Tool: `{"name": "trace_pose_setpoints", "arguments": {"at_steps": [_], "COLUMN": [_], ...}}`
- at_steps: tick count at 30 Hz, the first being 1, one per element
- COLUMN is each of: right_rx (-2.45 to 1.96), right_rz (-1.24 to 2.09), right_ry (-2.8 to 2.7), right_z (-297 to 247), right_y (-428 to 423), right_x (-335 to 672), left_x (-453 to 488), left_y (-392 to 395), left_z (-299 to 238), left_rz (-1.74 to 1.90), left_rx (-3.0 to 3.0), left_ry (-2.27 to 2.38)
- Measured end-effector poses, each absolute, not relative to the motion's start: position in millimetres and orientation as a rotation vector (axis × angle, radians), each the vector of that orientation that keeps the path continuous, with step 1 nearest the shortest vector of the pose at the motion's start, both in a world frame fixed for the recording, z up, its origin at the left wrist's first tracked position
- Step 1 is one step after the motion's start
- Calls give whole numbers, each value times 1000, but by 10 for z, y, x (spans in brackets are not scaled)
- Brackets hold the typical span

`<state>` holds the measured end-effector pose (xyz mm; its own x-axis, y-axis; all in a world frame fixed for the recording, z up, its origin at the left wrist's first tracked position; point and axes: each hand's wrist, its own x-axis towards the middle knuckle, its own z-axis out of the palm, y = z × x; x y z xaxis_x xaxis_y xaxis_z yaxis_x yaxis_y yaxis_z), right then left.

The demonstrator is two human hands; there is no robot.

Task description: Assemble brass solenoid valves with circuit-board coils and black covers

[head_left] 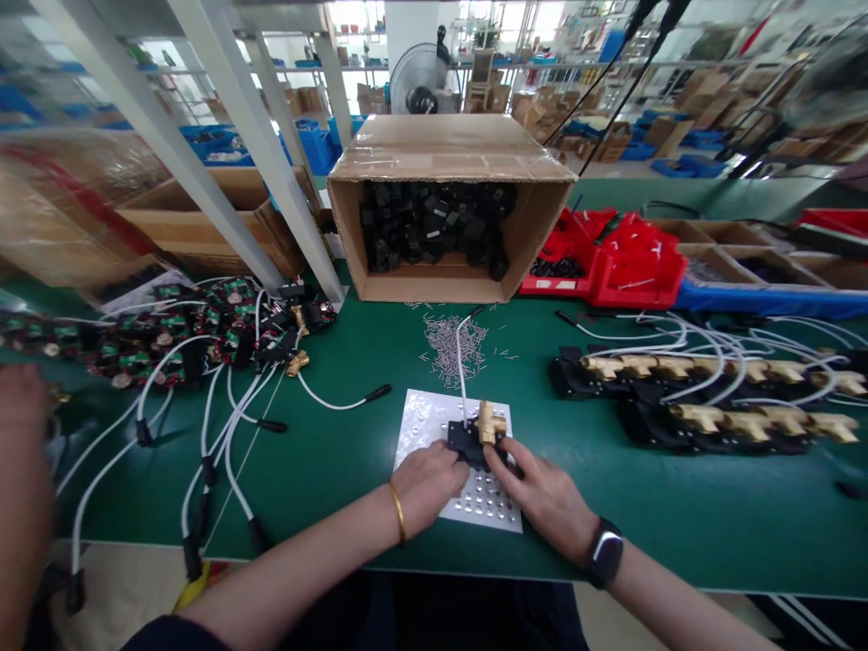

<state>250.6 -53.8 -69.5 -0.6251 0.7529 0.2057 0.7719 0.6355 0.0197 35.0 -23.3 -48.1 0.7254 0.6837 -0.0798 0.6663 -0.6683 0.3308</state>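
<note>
brass valve (489,422) on the perforated plate (424,420), gripped between left hand (429,482) and right hand (542,495).

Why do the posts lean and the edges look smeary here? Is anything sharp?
Head view: the wide lens tilts the metal posts and bows the table; another person's hand at the left edge is blurred; the centre is sharp, where the left hand and right hand hold the brass-and-black part; far windows are washed out.
</note>
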Motion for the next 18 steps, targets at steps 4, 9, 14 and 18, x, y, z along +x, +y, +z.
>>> {"name": "trace_pose_setpoints", "arguments": {"at_steps": [4,9,14,18], "right_rx": [-1351,-1639,-1746,-1793], "right_rz": [190,406,428,449], "right_ry": [-2289,-1973,-2058,-2128], "right_z": [-631,-541,-573,-584], "right_y": [-478,360,1001,1030], "right_x": [2687,2715,2446,2385], "left_x": [232,72,94,162], "left_y": [-318,-166,-42,-2], "left_z": [-480,-425,-359,-358], "left_rz": [348,899,1021,1133], "left_rx": [2230,1135,923,811], "left_ry": [1224,1329,1261,1212]}}
